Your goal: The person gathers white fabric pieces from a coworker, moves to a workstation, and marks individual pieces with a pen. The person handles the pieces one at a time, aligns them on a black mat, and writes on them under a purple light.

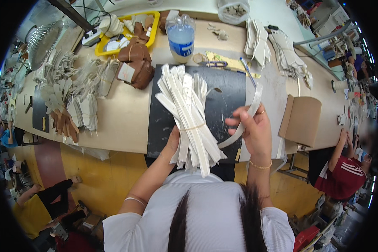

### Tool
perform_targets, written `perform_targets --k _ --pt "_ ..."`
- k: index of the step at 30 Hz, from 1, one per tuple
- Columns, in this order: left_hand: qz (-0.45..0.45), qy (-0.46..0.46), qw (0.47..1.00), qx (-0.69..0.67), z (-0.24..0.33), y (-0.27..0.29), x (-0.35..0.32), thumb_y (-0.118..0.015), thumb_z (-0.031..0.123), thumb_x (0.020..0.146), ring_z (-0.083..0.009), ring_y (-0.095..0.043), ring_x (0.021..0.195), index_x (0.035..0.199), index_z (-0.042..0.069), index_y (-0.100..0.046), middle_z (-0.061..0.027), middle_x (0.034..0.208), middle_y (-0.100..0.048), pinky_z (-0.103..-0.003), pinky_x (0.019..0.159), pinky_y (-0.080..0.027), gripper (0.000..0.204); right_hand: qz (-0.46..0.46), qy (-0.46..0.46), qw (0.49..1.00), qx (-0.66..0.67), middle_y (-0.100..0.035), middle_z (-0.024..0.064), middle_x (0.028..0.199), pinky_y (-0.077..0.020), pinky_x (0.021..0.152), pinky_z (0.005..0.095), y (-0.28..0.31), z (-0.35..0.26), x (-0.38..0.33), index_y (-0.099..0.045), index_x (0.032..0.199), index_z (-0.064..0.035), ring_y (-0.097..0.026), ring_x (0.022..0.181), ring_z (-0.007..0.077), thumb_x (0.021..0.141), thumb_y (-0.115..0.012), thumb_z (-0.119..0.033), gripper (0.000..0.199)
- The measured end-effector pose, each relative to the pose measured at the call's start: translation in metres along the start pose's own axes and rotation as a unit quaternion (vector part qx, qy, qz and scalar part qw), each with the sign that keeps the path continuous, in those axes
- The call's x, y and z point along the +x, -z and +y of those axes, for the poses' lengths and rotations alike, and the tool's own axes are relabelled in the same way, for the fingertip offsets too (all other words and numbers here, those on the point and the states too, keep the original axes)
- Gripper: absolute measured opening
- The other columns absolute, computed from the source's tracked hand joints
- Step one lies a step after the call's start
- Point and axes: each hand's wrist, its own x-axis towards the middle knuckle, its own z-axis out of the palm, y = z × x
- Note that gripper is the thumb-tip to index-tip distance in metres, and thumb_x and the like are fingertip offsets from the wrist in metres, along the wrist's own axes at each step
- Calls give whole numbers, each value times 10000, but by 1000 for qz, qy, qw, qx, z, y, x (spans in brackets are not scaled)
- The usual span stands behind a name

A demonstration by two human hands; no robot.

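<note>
A thick bundle of off-white strips [194,113], tied with a rubber band [193,127], fans out over the black mat [227,96]. My left hand [172,139] is closed on the bundle's left side near the band; most of its fingers are hidden beneath the strips. To the right, my right hand [254,128] pinches a single pale strip [255,100] between thumb and fingers. That strip stands up past the fingertips, and its lower part curves down toward the bundle's near end.
Beyond the mat stands a plastic bottle [181,40]. Left of it are brown leather bundles [136,69] and a yellow tray [155,25]. More strip bundles [287,54] lie at the far right, near an open cardboard box [302,119]. A co-worker in red [342,174] sits at right.
</note>
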Motion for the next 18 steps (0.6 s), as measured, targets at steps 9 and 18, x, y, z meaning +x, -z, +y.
perform_targets --k 9,18 --pt "44 -35 995 -83 13 1 -16 -794 578 716 -371 -635 1079 1520 127 -283 -180 1190 -581 -539 911 -557 1054 41 22 998 -46 -597 171 1173 -657 630 346 6 -1 24 -393 1157 -60 -672 1077 313 996 -574 -153 260" --pt "52 -68 991 -106 21 -2 -25 -626 597 851 -408 -621 1083 1554 159 -226 -214 1230 -557 -632 921 -498 920 22 24 999 -41 -534 163 1158 -664 636 352 15 13 36 -336 1173 -17 -684 1029 310 986 -585 -144 336"
